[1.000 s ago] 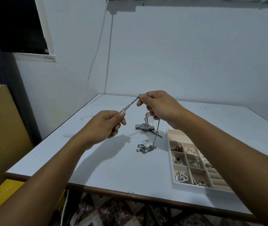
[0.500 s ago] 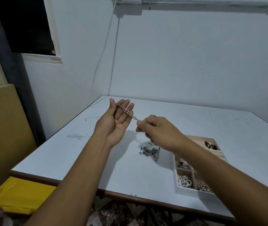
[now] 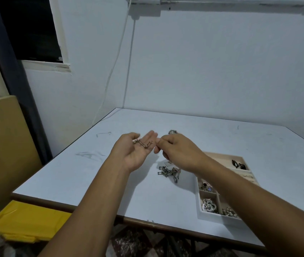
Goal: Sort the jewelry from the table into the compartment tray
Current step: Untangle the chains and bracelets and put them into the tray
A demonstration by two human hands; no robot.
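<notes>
A chain lies on left hand; right hand seemingly pinches it.

No writing, label, brand, number or sign can be read anywhere here; the faint scribbles on the bench spell nothing.

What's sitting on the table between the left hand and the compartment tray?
Head view: a heap of metal links lies on the table between the left hand and the compartment tray.
</notes>
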